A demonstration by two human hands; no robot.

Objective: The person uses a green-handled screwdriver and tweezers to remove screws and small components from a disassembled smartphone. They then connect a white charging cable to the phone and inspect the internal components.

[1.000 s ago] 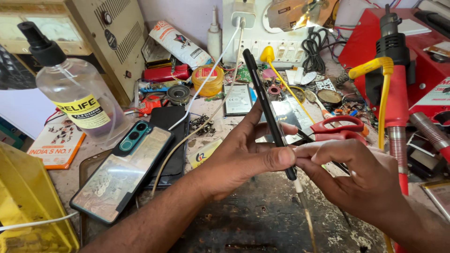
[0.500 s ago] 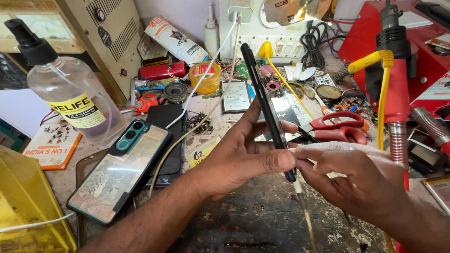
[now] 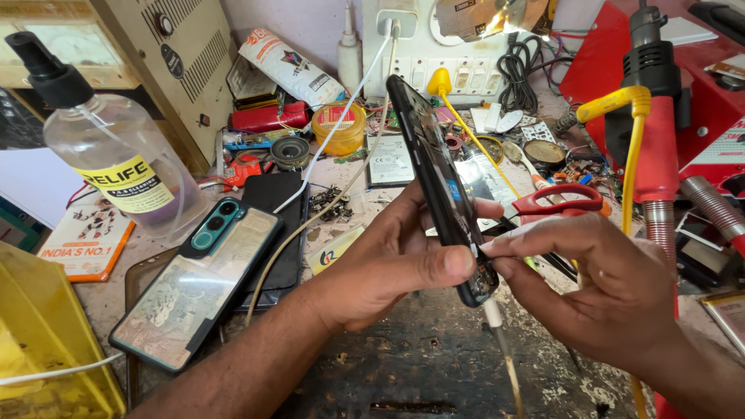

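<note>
One black phone (image 3: 438, 186), slim, edge-on, tilted upright above the dark mat (image 3: 419, 365); left hand (image 3: 388, 260) clamped around it, right hand (image 3: 597, 287) pinching its lower edge. One phone back (image 3: 198, 283) left of mat; one spray bottle (image 3: 116, 147) beyond.

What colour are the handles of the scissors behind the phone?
Red; the scissors lie just behind the right hand, clearest in the head view.

My worn, dark workbench (image 3: 434, 365) is cluttered. Left of my left hand (image 3: 388, 268) lies a phone with a teal camera block (image 3: 198, 283), beside a clear spray bottle (image 3: 116, 155). Red-handled scissors (image 3: 555, 203) lie just beyond my right hand (image 3: 601, 287).
</note>
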